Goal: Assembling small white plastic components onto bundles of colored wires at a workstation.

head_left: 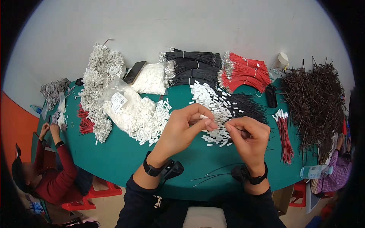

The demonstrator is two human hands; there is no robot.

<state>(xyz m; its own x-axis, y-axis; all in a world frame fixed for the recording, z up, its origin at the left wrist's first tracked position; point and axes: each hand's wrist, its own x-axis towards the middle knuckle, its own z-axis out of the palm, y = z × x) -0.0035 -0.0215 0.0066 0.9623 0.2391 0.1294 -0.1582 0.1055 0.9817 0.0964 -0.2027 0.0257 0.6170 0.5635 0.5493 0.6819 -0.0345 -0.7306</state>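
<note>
My left hand [186, 127] is closed, with a small white plastic connector housing [204, 117] pinched between thumb and fingertips. Close to its right, my right hand [249, 136] is also pinched shut; whatever lies between those fingertips is too small to make out. Under and behind both hands lies a heap of black wires with white housings [213, 100] on their ends. Loose white housings [150, 123] spill from a clear plastic bag [118, 108] left of my left hand. A few single black wires [213, 176] lie near the table's front edge, between my wrists.
Bundled black wires [195, 66] and red wires [249, 72] lie along the back of the green table [121, 152]. A phone [135, 72] rests on another bag. Dark wires [313, 102] pile up at right, near a bottle [315, 171]. People [57, 178] sit at both sides.
</note>
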